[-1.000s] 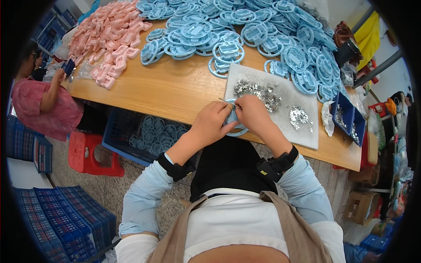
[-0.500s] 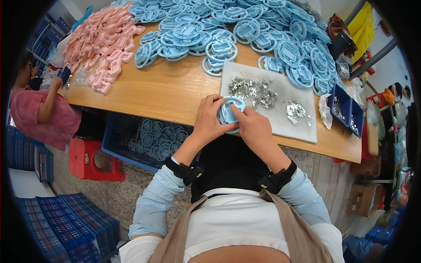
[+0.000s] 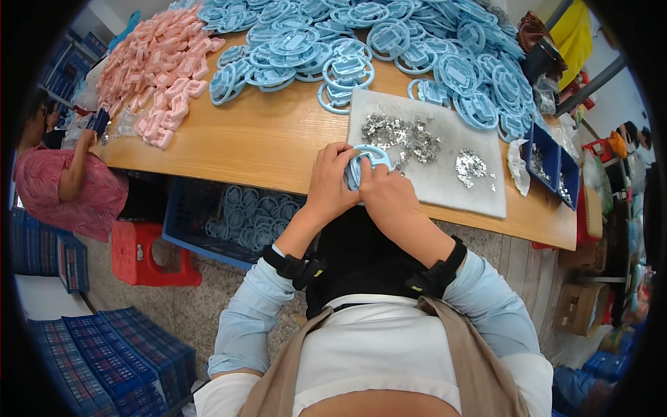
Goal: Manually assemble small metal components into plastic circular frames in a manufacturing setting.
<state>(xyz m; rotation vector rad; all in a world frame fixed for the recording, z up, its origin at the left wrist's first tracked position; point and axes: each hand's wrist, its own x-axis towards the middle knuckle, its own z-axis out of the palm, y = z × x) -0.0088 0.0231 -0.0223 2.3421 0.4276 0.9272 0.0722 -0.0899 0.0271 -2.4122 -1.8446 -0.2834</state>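
A light-blue round plastic part point(image 3: 376, 154) is held at the table's front edge, beside a grey-white pad. My left hand point(image 3: 331, 182) grips its left side, with the thumb beneath and the fingers over the rim. My right hand point(image 3: 386, 194) lies over its right side, the fingers pressed down onto its middle and hiding much of it. Whether a small metal piece is under those fingertips cannot be seen. Small silvery metal pieces point(image 3: 410, 142) lie heaped on the pad point(image 3: 451, 191) just beyond my hands, with a smaller heap point(image 3: 471, 167) to the right.
Many like blue parts point(image 3: 299, 42) are piled at the back, pink plastic parts point(image 3: 156, 62) at the back left. Blue trays point(image 3: 545, 160) of metal pieces stand at the right. Below the table is a blue crate point(image 3: 198, 233). A co-worker point(image 3: 66, 181) sits left, near a red stool point(image 3: 135, 250).
My right hand has shifted left and turned over the blue part, its fingers now bunched on the middle. The left hand keeps its grip.
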